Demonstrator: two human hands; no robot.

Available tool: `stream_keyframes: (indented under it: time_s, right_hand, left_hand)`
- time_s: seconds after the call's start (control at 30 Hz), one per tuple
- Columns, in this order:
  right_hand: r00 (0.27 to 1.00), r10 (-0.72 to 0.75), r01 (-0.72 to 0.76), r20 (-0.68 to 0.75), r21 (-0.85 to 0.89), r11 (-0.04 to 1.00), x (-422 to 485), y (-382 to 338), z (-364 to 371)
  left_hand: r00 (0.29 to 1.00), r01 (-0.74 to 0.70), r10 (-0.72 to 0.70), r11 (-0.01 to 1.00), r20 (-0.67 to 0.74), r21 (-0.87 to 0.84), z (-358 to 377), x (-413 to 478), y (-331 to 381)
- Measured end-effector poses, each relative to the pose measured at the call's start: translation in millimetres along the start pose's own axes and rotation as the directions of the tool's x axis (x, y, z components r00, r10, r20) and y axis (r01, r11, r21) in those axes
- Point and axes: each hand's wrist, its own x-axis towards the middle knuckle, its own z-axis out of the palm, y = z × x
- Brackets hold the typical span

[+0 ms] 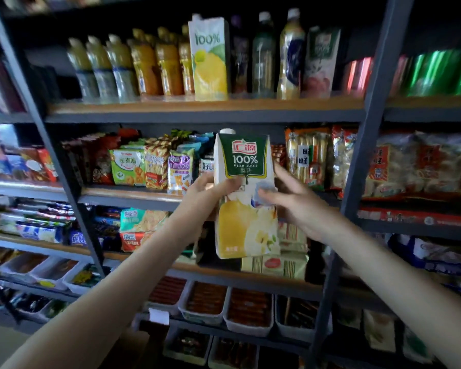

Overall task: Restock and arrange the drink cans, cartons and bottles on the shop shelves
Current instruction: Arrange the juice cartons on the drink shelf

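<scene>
Shelving (375, 75) stood dim, wood boards on dark frames. One pear carton (246, 198) hung upright before the snack shelf (123, 193), gripped by left hand (200, 193) and right hand (296, 202). Two cartons (210, 57) (321, 62) stood on the top shelf (250, 105).

We count three cartons (244, 166): one centre, two at twelve o'clock. Bottles (262, 57) there: nine at least. Two hands (293, 203).
</scene>
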Motion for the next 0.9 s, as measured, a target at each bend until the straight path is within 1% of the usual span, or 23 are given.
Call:
stream_keyframes:
  time_s: [0.07, 0.13, 0.2, 0.23, 0.3, 0.37, 0.4, 0.47, 0.53, 0.6, 0.63, 0.7, 0.8, 0.9]
  right_hand:
    - [0.991, -0.133, 0.133, 0.016, -0.023, 0.991, 15, -16, -1]
    - [0.969, -0.247, 0.247, -0.004, -0.046, 0.968, 32, -28, 0]
    - [0.937, -0.348, 0.344, -0.029, -0.092, 0.934, 53, -43, 2]
    - [0.919, -0.392, 0.384, -0.049, -0.118, 0.916, 65, -51, 4]
    - [0.874, -0.473, 0.453, -0.114, -0.164, 0.876, 87, -66, 7]
    - [0.811, -0.552, 0.514, -0.191, -0.216, 0.830, 110, -75, 11]
    - [0.775, -0.593, 0.544, -0.218, -0.249, 0.802, 122, -78, 12]
    - [0.699, -0.670, 0.584, -0.249, -0.341, 0.736, 146, -81, 17]
    - [0.622, -0.739, 0.604, -0.259, -0.442, 0.663, 171, -83, 26]
    - [0.572, -0.780, 0.615, -0.253, -0.497, 0.613, 199, -85, 36]
    - [0.568, -0.785, 0.617, -0.248, -0.503, 0.605, 214, -86, 41]
    - [0.590, -0.770, 0.607, -0.243, -0.496, 0.621, 241, -90, 51]
    - [0.620, -0.756, 0.564, -0.208, -0.551, 0.614, 273, -93, 66]
    - [0.635, -0.751, 0.524, -0.179, -0.614, 0.589, 299, -94, 79]
  left_hand:
    - [0.980, -0.193, 0.197, 0.976, -0.024, 0.099, -7, 5, 20]
    - [0.935, -0.328, 0.350, 0.914, -0.051, 0.239, -14, 15, 38]
    - [0.865, -0.458, 0.500, 0.825, -0.049, 0.331, -25, 32, 58]
    - [0.822, -0.515, 0.569, 0.765, -0.031, 0.386, -30, 40, 68]
    - [0.722, -0.596, 0.692, 0.598, 0.030, 0.537, -41, 56, 90]
    - [0.631, -0.621, 0.769, 0.422, 0.103, 0.661, -53, 76, 109]
    - [0.597, -0.636, 0.792, 0.371, 0.127, 0.676, -61, 86, 116]
    - [0.537, -0.676, 0.829, 0.314, 0.154, 0.667, -78, 111, 125]
    - [0.494, -0.703, 0.852, 0.273, 0.175, 0.657, -96, 136, 130]
    - [0.473, -0.729, 0.865, 0.277, 0.169, 0.626, -115, 158, 134]
    - [0.463, -0.740, 0.872, 0.282, 0.158, 0.610, -123, 166, 136]
    - [0.439, -0.765, 0.887, 0.287, 0.142, 0.576, -139, 182, 138]
    - [0.426, -0.786, 0.897, 0.302, 0.118, 0.539, -163, 209, 136]
    - [0.445, -0.793, 0.890, 0.338, 0.103, 0.507, -184, 236, 130]
